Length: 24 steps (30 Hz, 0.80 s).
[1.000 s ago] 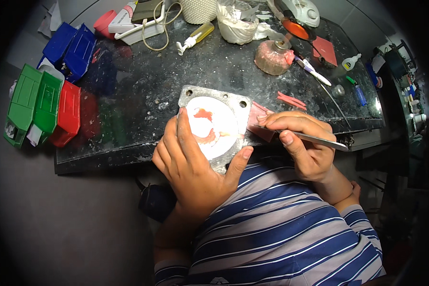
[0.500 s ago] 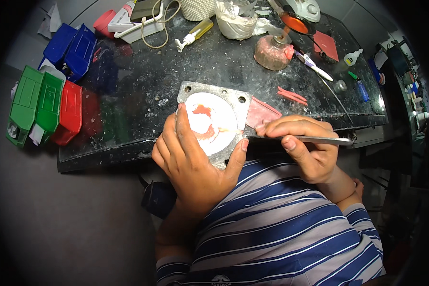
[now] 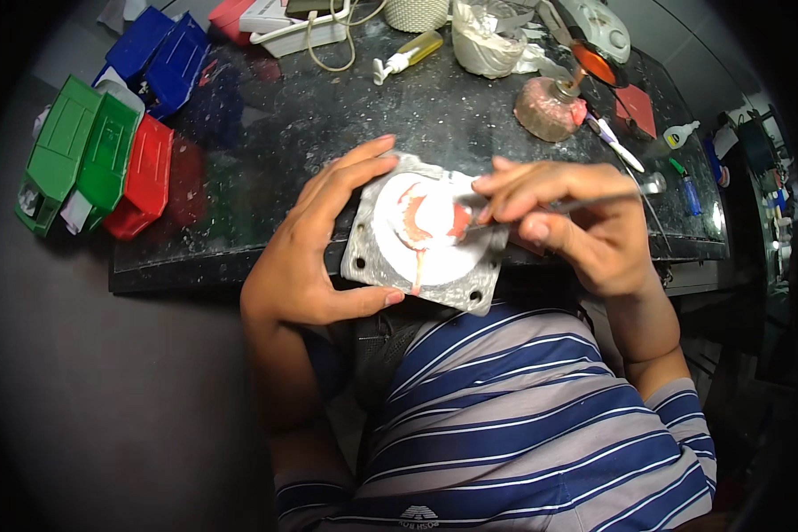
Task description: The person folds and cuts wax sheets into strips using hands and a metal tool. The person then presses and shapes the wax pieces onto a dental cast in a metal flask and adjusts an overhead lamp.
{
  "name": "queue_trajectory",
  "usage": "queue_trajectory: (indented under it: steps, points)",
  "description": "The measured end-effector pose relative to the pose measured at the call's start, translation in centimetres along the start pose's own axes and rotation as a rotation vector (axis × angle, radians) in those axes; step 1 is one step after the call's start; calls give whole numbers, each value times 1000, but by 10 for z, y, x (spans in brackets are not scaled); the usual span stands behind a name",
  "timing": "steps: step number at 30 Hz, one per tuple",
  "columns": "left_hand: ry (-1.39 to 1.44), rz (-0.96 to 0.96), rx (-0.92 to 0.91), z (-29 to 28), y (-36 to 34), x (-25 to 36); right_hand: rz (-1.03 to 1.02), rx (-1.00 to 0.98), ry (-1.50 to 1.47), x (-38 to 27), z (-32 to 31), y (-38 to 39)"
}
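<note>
Here my left hand (image 3: 315, 257) clamps the square metal flask (image 3: 426, 235) at the worktop (image 3: 284, 133) edge, while my right hand (image 3: 576, 226) pinches a thin metal tool (image 3: 541, 208) over its pink wax.

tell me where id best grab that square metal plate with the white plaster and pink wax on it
By its bare metal edges, from the left side, as the left hand does now: thumb on the near edge, fingers over the far edge. The metal plate is flat with a plain rim, and the pink wax sits in the middle, so an edge grip likely keeps it clear for the thin tool in the right hand.
</note>
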<state>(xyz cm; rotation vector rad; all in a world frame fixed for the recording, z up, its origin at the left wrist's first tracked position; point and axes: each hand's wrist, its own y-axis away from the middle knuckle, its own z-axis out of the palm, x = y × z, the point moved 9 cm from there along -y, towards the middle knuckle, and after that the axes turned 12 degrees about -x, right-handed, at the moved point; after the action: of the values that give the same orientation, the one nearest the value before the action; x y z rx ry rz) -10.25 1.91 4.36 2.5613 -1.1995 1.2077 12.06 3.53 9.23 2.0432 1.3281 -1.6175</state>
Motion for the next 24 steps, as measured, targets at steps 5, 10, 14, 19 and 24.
queue_trajectory:
  steps: [5, 10, 14, 19, 24]
  points:
    - [34, 48, -48, 4, -4, 5, 9, -123, 53, 18, 12, -28]
    - [-65, -5, -42, 9, -6, 4, 107, -137, -48, 31, 19, -33]
    - [-109, -4, -41, 10, -6, 2, 133, -153, -28, 34, 19, -34]
    - [-103, -6, -33, 10, -7, 1, 142, -145, -24, 36, 19, -34]
    - [-112, -10, -19, 11, -7, 2, 76, -108, -64, 35, 20, -31]
